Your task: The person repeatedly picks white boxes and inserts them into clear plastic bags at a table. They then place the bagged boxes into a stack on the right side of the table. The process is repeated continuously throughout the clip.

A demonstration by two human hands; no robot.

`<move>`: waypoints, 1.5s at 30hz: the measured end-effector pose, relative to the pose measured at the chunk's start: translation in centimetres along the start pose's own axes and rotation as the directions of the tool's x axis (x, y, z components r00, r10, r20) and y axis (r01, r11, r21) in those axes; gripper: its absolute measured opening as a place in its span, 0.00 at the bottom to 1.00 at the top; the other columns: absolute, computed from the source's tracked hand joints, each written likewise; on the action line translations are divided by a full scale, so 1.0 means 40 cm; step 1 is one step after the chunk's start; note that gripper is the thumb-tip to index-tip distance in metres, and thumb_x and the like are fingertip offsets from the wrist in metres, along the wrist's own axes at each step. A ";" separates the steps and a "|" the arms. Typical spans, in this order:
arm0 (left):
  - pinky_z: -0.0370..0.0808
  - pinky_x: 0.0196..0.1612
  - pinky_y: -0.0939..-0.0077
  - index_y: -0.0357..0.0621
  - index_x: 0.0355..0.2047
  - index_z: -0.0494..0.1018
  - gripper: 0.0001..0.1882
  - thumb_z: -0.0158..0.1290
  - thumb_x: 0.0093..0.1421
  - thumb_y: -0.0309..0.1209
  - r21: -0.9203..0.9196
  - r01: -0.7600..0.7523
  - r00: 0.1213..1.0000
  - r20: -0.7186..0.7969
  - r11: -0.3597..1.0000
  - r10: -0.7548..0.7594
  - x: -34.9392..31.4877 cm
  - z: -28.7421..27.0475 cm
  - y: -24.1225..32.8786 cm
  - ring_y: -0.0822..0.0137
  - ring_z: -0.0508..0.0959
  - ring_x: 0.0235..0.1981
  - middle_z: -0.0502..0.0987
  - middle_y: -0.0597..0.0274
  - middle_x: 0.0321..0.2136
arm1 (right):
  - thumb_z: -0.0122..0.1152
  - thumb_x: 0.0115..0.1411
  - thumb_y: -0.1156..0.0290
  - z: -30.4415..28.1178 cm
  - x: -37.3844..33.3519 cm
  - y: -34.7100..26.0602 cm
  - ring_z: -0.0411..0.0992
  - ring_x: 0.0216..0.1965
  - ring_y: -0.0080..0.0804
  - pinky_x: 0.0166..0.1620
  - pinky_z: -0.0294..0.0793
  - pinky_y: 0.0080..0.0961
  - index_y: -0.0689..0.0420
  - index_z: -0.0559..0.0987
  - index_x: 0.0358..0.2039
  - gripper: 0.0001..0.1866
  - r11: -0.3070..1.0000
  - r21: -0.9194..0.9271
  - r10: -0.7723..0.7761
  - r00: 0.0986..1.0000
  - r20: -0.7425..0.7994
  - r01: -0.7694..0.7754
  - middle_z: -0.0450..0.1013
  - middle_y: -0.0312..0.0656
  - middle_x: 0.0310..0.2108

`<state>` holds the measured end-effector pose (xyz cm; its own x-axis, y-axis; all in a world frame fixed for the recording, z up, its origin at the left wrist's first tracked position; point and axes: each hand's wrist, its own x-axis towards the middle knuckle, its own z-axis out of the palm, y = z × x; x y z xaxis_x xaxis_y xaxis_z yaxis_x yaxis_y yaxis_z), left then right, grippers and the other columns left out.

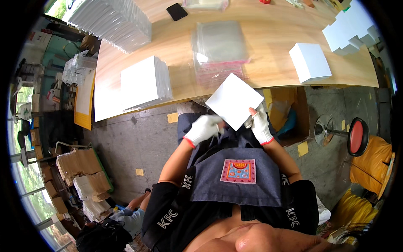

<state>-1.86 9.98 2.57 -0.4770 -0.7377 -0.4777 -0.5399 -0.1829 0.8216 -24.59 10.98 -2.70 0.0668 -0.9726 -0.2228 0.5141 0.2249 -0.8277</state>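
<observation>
1. The white sheet [234,101] is in front of the person, tilted so that a corner points up toward the table [270,44]; in this view it straddles the table's front edge, its upper corner overlapping the tabletop and its lower corner over the person's lap.
2. The right hand [259,126], in a white glove with a red cuff, is closed on the sheet near its right corner; the bare thumb tip lies on the upper face, the other fingers bend below.
3. The left hand [205,129], gloved alike, is just beside the sheet's lower left edge; its fingers are partly curled and blurred, so I cannot tell whether they touch the sheet or hold anything.
4. Just beyond the sheet's top corner lies a pile of clear bags [222,44], its pink edges facing the person; I cannot tell whether sheet and pile touch.
5. The wrapped white stack [145,82] stands left, close to the front edge; a smaller white stack [310,62] stands right, also close to that edge; bare wood shows between each and the bags.
6. Farther back are a tall wrapped stack [111,25] at left, a black phone [176,11], and white blocks [350,29] at right; the red-seated stool [357,136] stands well apart from the right hand.
</observation>
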 end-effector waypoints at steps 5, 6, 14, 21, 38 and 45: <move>0.66 0.48 0.61 0.44 0.49 0.68 0.21 0.48 0.59 0.41 0.665 0.027 0.676 -0.562 0.746 0.476 0.075 -0.056 0.020 0.53 0.70 0.47 0.70 0.51 0.47 | 0.59 0.56 0.64 -0.007 0.018 0.007 0.63 0.10 0.18 0.12 0.60 0.13 0.61 0.59 0.55 0.30 0.999 -0.023 -0.024 1.000 -0.010 0.023 0.69 0.35 0.21; 0.62 0.52 0.58 0.45 0.51 0.67 0.23 0.48 0.58 0.43 0.735 0.063 0.677 -0.529 0.675 0.512 0.119 -0.055 -0.035 0.51 0.66 0.50 0.67 0.51 0.51 | 0.59 0.56 0.64 -0.006 0.013 -0.002 0.62 0.10 0.18 0.12 0.59 0.13 0.60 0.59 0.55 0.30 0.999 -0.036 -0.035 0.999 -0.011 0.035 0.69 0.34 0.21; 0.58 0.57 0.52 0.47 0.43 0.70 0.23 0.58 0.46 0.38 0.836 -0.045 0.749 -0.334 0.547 0.573 0.163 -0.154 0.024 0.53 0.64 0.54 0.67 0.56 0.51 | 0.60 0.55 0.62 -0.085 -0.031 -0.148 0.63 0.10 0.16 0.10 0.57 0.12 0.63 0.61 0.53 0.30 0.996 -0.087 0.021 0.998 -0.061 -0.026 0.69 0.34 0.20; 0.72 0.42 0.65 0.51 0.41 0.67 0.24 0.61 0.41 0.33 0.777 0.131 0.816 -0.437 0.615 0.379 0.183 -0.125 0.028 0.59 0.70 0.44 0.69 0.62 0.39 | 0.60 0.53 0.65 -0.064 -0.011 -0.123 0.63 0.10 0.17 0.10 0.58 0.12 0.61 0.63 0.52 0.29 0.986 0.102 0.129 0.991 0.039 -0.133 0.70 0.34 0.22; 0.74 0.35 0.62 0.53 0.40 0.67 0.20 0.58 0.45 0.30 0.774 0.257 0.838 -0.477 0.578 0.267 0.177 -0.125 0.049 0.58 0.72 0.41 0.68 0.61 0.41 | 0.57 0.52 0.73 -0.036 0.022 -0.119 0.70 0.45 0.31 0.45 0.72 0.24 0.65 0.59 0.55 0.31 0.972 0.109 0.189 0.969 0.161 -0.208 0.69 0.44 0.45; 0.73 0.37 0.63 0.51 0.36 0.69 0.15 0.53 0.45 0.26 0.669 0.104 0.735 -0.551 0.736 0.396 0.160 -0.129 -0.004 0.59 0.72 0.41 0.72 0.64 0.34 | 0.54 0.53 0.74 -0.031 0.039 -0.099 0.73 0.37 0.27 0.35 0.74 0.18 0.63 0.61 0.55 0.28 0.951 0.121 0.265 0.953 0.143 -0.283 0.71 0.42 0.41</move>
<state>-1.25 1.95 1.00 -0.1825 -0.9723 0.1460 -0.9108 0.2231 0.3473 -27.57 8.66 -0.40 0.3228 -0.8760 -0.3583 0.5740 0.4822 -0.6618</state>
